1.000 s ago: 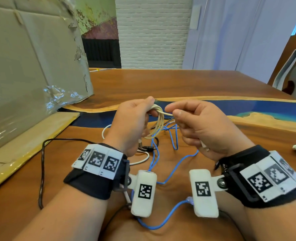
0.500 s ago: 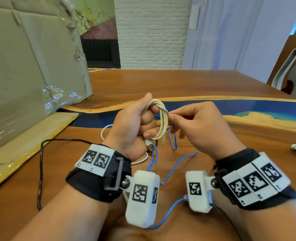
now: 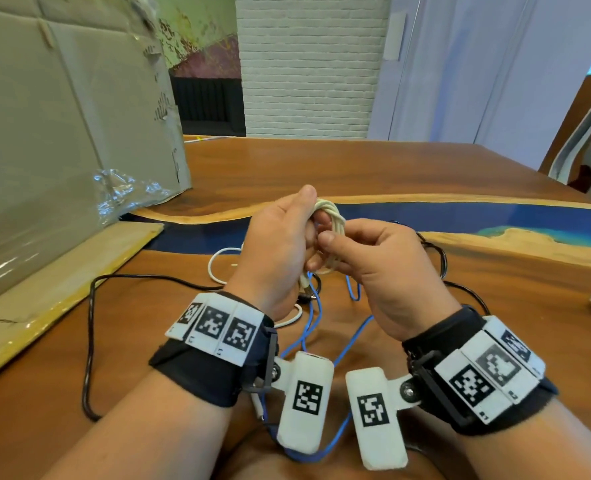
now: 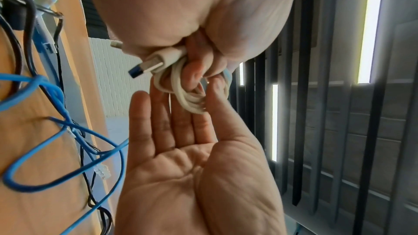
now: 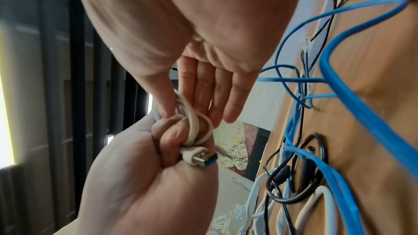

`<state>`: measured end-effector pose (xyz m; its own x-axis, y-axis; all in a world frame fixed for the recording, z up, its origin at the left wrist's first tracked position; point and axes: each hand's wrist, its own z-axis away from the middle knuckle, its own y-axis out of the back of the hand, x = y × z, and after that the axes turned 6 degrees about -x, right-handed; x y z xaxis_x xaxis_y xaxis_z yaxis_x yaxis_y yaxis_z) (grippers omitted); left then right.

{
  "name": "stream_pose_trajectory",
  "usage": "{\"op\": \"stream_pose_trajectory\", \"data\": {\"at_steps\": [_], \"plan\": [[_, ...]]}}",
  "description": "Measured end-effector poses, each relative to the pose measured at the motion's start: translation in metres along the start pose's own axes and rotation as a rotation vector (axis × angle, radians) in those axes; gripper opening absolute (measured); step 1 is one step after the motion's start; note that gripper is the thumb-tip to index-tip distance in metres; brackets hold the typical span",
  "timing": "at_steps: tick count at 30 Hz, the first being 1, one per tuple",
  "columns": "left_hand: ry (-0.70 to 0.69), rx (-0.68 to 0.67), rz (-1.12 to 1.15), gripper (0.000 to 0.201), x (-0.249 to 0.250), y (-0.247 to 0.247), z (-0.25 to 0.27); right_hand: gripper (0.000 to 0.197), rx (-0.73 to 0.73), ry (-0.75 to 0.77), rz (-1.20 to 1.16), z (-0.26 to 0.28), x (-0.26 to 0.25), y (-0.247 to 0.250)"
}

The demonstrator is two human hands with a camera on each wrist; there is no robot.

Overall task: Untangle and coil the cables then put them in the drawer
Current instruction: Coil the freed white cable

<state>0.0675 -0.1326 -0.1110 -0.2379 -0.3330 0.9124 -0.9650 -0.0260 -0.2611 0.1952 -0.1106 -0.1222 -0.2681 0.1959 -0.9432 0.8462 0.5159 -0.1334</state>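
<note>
The left hand (image 3: pixel 276 244) curls its fingers round the white coil (image 3: pixel 332 233), held above the table (image 3: pixel 356 168) midway between the near edge and the blue strip; the right hand (image 3: pixel 384 268) pinches the coil with thumb and forefinger, other fingers straight. Loose blue cable (image 3: pixel 325 337) and black cable (image 3: pixel 89 341) sprawl beneath, with bare wood beyond and a cardboard box (image 3: pixel 44 150) close on the left. The wrist tags bear only square codes, no readable words.

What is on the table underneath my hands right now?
A blue cable, a black cable and a white cable lie loose on the wooden table. Your left hand and right hand, holding the white coil, hide where they cross.
</note>
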Motion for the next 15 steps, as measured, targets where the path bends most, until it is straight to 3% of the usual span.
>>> {"op": "stream_pose_trajectory", "data": {"at_steps": [6, 12, 15], "plan": [[0.028, 0.030, -0.253, 0.049, -0.013, 0.013, -0.007, 0.006, 0.149, -0.032, 0.128, -0.007, 0.013, 0.005], [0.070, -0.022, -0.266, 0.053, -0.008, 0.018, -0.006, 0.008, 0.111, -0.097, 0.035, -0.008, 0.013, 0.003], [0.130, -0.060, -0.061, 0.040, 0.001, 0.013, -0.003, 0.012, 0.132, -0.075, -0.044, -0.010, 0.013, 0.005]]}}
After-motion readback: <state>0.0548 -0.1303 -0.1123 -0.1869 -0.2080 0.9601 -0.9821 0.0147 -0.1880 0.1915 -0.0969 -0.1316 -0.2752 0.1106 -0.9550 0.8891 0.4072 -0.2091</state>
